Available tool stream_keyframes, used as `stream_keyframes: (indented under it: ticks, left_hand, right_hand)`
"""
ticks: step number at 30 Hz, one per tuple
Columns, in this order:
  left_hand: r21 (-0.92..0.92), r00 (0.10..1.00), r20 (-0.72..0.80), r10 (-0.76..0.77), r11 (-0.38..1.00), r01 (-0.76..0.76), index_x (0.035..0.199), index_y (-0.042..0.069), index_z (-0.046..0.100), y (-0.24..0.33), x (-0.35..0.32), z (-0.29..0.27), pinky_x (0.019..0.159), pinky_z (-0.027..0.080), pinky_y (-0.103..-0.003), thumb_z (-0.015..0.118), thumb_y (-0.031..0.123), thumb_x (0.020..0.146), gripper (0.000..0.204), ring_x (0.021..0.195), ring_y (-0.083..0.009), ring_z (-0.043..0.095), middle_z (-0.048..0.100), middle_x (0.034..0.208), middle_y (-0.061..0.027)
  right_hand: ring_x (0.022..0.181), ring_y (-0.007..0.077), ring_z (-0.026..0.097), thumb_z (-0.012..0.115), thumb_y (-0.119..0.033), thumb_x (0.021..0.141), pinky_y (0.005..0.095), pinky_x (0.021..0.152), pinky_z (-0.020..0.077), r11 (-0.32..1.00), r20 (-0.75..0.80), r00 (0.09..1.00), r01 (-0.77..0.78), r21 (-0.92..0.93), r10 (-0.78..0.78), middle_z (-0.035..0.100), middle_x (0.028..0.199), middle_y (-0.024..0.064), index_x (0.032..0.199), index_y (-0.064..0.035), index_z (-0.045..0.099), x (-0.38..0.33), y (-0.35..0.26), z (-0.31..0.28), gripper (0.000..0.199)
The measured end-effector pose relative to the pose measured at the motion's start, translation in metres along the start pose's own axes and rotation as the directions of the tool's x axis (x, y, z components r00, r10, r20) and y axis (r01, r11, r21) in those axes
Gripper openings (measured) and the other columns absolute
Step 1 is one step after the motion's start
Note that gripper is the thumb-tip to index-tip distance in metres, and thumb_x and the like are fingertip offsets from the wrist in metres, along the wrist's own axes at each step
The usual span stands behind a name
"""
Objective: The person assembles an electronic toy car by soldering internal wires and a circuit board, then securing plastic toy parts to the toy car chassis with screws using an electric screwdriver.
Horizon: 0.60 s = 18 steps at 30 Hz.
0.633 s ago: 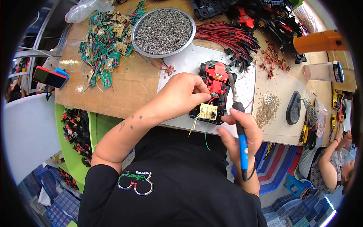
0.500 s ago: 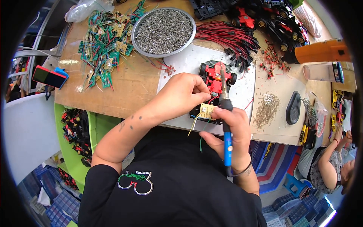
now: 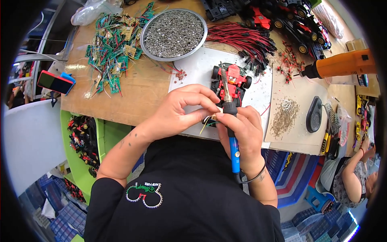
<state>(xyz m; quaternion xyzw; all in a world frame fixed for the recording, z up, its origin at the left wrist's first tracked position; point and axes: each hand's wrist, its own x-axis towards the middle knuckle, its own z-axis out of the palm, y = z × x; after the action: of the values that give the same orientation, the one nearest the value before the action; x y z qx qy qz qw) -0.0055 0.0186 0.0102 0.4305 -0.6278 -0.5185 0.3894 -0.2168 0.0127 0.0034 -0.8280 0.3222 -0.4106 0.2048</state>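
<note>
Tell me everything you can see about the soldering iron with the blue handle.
The soldering iron has a slim blue handle, a black collar and a thin metal tip. The right hand grips it around the collar, handle pointing back toward the person, tip pointing away over the red toy car on the white mat. The left hand pinches small wires beside it. Its cord runs off at the wrist.

Wooden workbench [image 3: 137, 86], green shelf [image 3: 86, 161] below, blue crates [image 3: 68, 224] on floor, bright even light
</note>
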Motion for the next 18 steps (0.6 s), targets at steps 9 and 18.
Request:
stream_keyframes:
  ticks: [9,18]
  left_hand:
    - [-0.451,0.974,-0.049,-0.221,0.875,0.176,0.107,-0.001,0.068,0.001,0.015,0.021,0.09,0.05,-0.03,0.066,0.002,0.091,0.016,0.102,-0.0167,0.063,0.067,0.111,-0.0109]
    - [-0.453,0.908,-0.208,-0.363,0.858,0.24,0.102,-0.003,0.066,-0.007,0.042,0.021,0.075,0.051,-0.023,0.069,0.009,0.09,0.017,0.081,-0.0074,0.063,0.07,0.09,-0.005]
  right_hand:
    - [0.084,0.025,0.062,0.07,0.014,0.069,0.0351,0.077,0.0511,0.841,-0.098,0.9,-0.351,0.412,0.424,0.068,0.093,0.0048,0.105,-0.008,0.065,0.001,-0.011,0.004,0.043]
    - [0.077,0.0201,0.061,0.08,-0.005,0.075,0.0311,0.073,0.0498,0.924,-0.156,0.929,-0.291,0.249,0.335,0.07,0.09,0.0078,0.117,-0.0016,0.066,-0.003,0.003,-0.025,0.044]
